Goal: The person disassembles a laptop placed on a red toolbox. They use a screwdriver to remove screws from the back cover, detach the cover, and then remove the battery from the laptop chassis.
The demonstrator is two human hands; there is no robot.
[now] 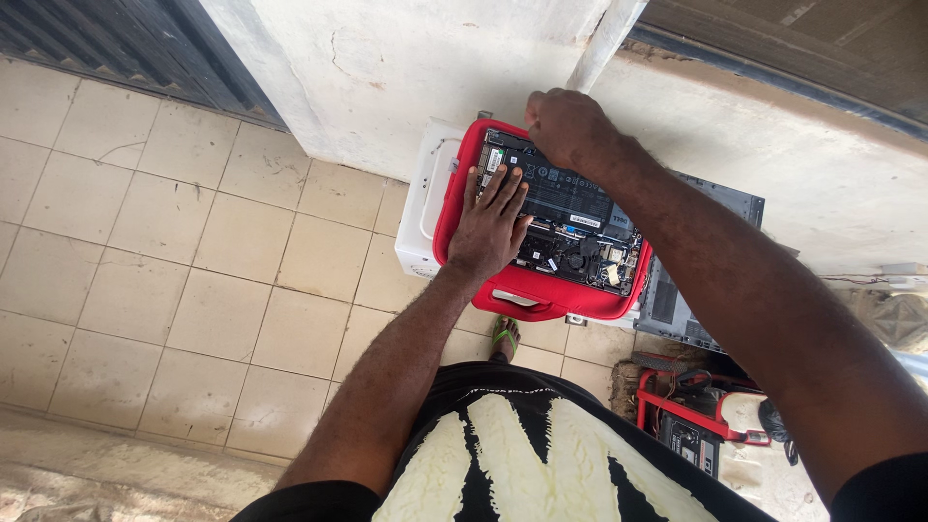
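**2 hands on an opened laptop**

The opened laptop [565,220] lay underside up, its dark battery and circuit boards exposed, on a red padded sleeve [503,290]. The sleeve rested on a white box [418,217] standing on the tiled floor [174,251] against a pale wall [387,68].

The left hand [491,224] lay flat on the near left part of the laptop, fingers spread and released, pressing down on the battery edge. The right hand [565,126] was curled into a loose fist at the laptop's far edge; whether it pinched a small tool or screw could not be told.

Just right of the sleeve lay a grey metal panel [710,266]. Lower right sat a red tool case [696,411]. Below the sleeve, 1 foot in a green sandal [504,338] showed.
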